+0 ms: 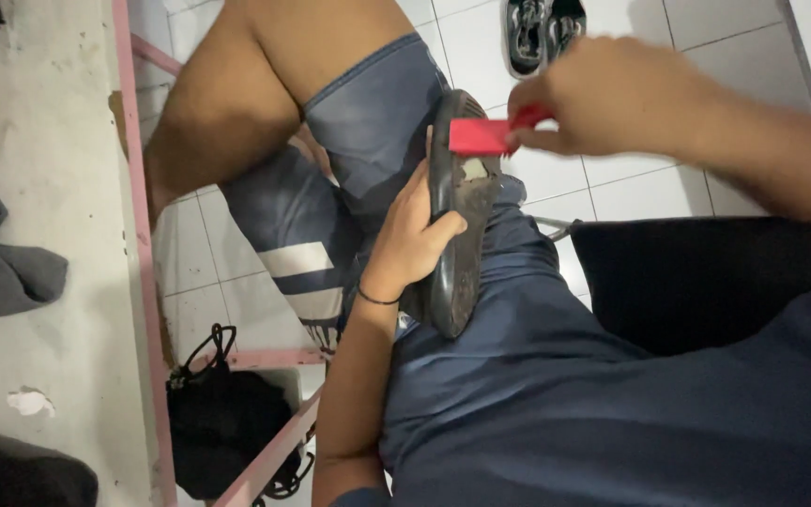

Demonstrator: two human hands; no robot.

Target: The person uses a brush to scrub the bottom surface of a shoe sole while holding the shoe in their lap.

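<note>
Red card (pixel 481 136), black shoe (pixel 457 244), white-striped trousers (pixel 302 268)

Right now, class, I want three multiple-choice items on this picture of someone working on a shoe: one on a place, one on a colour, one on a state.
1. Where does the black shoe rest?
A. on the person's lap
B. on the floor tiles
C. on the table

2. What colour is the flat piece pressed to the sole?
A. green
B. red
C. yellow

3. How is the left hand?
A. open, lying flat
B. off the shoe
C. closed around the shoe

Answers:
1 A, the shoe lies across the thigh.
2 B, the right hand pinches a red piece.
3 C, the fingers wrap the shoe's edge.
</note>
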